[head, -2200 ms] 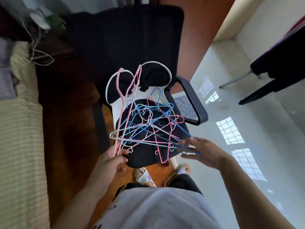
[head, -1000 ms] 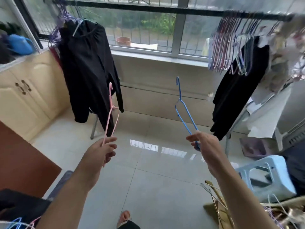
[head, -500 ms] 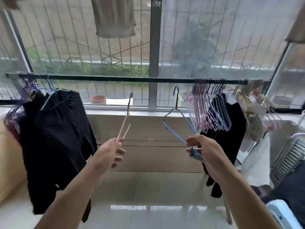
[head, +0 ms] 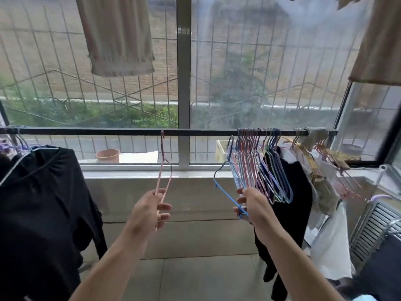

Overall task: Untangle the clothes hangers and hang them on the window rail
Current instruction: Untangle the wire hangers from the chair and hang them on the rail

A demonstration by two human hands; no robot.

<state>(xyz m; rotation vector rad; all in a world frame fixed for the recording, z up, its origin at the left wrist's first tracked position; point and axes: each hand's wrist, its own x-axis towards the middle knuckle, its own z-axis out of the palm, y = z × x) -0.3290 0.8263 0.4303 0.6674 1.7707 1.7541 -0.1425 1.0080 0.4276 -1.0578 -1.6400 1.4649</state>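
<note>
A black window rail runs across the window at mid height. My left hand grips a pink wire hanger by its lower end, and the hook reaches up to the rail. My right hand grips a blue wire hanger by its lower corner. Its dark hook sits just below the rail, at the left edge of a row of several pink and blue hangers that hang on the rail.
A black garment hangs at the left end of the rail. Another black garment and light clothes hang at the right. A beige cloth hangs high up. A white rack stands at the right edge.
I turned from the chair with the tangled hangers to the window. Both hands rose with one hanger each, and both hooks now sit higher, close to the rail.
</note>
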